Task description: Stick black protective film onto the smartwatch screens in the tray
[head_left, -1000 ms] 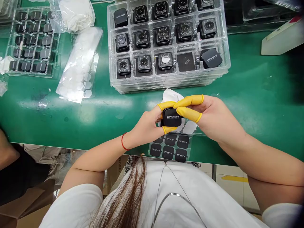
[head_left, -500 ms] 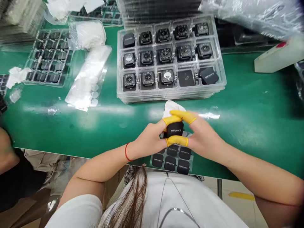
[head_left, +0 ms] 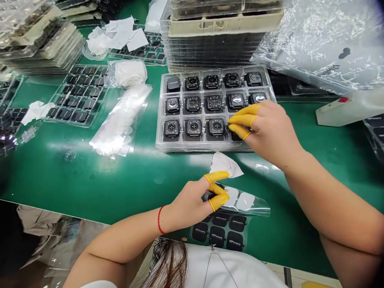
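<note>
Glossy tabletop [head_left: 162,176], right hand [head_left: 273,130] at clear plastic tray [head_left: 186,147] of squarish watches [head_left: 216,127]

The right hand [head_left: 271,134] hides the clear tray's [head_left: 192,147] front right corner; the left hand [head_left: 196,198] mostly covers a dark piece [head_left: 209,195]. The plastic bag [head_left: 315,48] overruns the top edge.

From the left hand [head_left: 195,200], a stretch of smooth green tabletop [head_left: 141,176] lets a hand pass toward 10 o'clock, until the clear plastic sheet of round white stickers [head_left: 120,124]. A crumpled white cloth [head_left: 226,165] and the walled clear plastic tray [head_left: 192,147] stand at 12 to 1; the right hand [head_left: 271,134] blocks 2, and curled transparent film [head_left: 260,207] 3.
</note>
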`<state>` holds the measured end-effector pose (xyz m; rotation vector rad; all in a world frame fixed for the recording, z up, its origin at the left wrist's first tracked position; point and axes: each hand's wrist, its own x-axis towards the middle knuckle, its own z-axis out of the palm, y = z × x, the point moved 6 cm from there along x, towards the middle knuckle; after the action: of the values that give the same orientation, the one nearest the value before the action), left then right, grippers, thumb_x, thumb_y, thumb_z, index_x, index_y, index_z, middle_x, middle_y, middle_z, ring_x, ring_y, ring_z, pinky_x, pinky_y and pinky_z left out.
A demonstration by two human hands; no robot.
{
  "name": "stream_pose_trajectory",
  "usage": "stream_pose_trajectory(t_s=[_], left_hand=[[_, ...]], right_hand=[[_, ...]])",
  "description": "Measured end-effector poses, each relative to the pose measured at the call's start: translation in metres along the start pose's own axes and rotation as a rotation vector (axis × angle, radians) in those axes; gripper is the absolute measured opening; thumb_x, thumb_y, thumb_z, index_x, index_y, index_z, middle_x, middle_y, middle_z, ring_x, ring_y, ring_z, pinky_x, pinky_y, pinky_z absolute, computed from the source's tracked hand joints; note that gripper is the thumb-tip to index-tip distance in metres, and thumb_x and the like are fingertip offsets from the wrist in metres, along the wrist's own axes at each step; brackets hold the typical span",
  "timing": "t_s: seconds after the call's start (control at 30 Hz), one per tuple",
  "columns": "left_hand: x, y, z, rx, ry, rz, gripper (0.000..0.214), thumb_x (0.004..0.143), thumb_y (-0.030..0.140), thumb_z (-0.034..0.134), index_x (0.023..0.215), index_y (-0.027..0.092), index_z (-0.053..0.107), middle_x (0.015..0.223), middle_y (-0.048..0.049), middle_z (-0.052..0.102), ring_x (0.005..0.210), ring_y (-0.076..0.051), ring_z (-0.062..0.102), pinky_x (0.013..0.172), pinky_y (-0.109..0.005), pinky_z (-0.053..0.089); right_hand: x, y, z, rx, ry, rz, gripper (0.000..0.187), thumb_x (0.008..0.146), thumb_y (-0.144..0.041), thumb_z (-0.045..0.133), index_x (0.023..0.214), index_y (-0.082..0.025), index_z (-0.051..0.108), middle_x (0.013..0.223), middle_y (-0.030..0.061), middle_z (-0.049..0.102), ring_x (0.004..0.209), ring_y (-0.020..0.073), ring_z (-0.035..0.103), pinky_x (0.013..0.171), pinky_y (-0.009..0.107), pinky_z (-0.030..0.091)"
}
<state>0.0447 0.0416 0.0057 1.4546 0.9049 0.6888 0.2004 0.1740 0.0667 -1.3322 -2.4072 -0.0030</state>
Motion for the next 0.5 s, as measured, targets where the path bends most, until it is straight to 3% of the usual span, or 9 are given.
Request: stream_pose_trajectory(t_s=[0.1,0.2,0.3,0.4,0.5], left_hand=[[0.001,0.000,0.000,0.002,-0.005,-0.025,0.044,0.091,0.030,0.060,0.133,0.020,0.054,0.088,-0.0041,0.075,0.094,-0.019,0.073,0.084,-0.031,0.058],[0.003,0.001,-0.002,0.026,-0.002,-0.045,0.042,0.090,0.029,0.059,0.132,0.020,0.055,0.089,-0.0046,0.076,0.092,-0.018,0.073,0.080,-0.030,0.058],[0.003,0.002,-0.004,0.036,0.010,-0.041,0.041,0.090,0.028,0.060,0.130,0.020,0.056,0.094,-0.0055,0.077,0.089,-0.017,0.072,0.082,-0.030,0.057],[0.006,-0.002,-0.008,0.012,0.047,-0.057,0.043,0.089,0.026,0.061,0.131,0.020,0.055,0.099,-0.0064,0.076,0.091,-0.017,0.070,0.083,-0.029,0.055],[0.010,-0.010,-0.012,-0.089,0.113,-0.097,0.060,0.088,0.026,0.064,0.143,0.022,0.040,0.098,-0.0057,0.072,0.092,-0.016,0.069,0.080,-0.028,0.054]], right_hand=[[0.011,-0.021,0.004,-0.124,-0.134,-0.162,0.025,0.092,-0.038,0.060,0.103,-0.019,0.073,0.098,0.0116,0.069,0.090,0.0308,0.056,0.077,0.046,0.044],[0.022,-0.035,0.005,-0.234,-0.178,-0.263,0.023,0.093,-0.037,0.055,0.080,-0.023,0.067,0.078,0.0107,0.062,0.079,0.0273,0.052,0.074,0.044,0.042],[0.027,-0.041,0.010,-0.319,-0.221,-0.350,0.026,0.090,-0.024,0.049,0.064,-0.025,0.055,0.065,0.0089,0.053,0.070,0.0248,0.048,0.081,0.046,0.042],[0.025,-0.037,0.006,-0.334,-0.156,-0.286,0.020,0.084,-0.016,0.047,0.069,-0.024,0.057,0.063,0.0085,0.053,0.072,0.0257,0.049,0.094,0.050,0.039],[0.008,-0.034,-0.012,-0.079,0.017,-0.093,0.023,0.089,-0.016,0.044,0.095,-0.018,0.067,0.074,0.0098,0.062,0.078,0.0263,0.055,0.084,0.046,0.043]])
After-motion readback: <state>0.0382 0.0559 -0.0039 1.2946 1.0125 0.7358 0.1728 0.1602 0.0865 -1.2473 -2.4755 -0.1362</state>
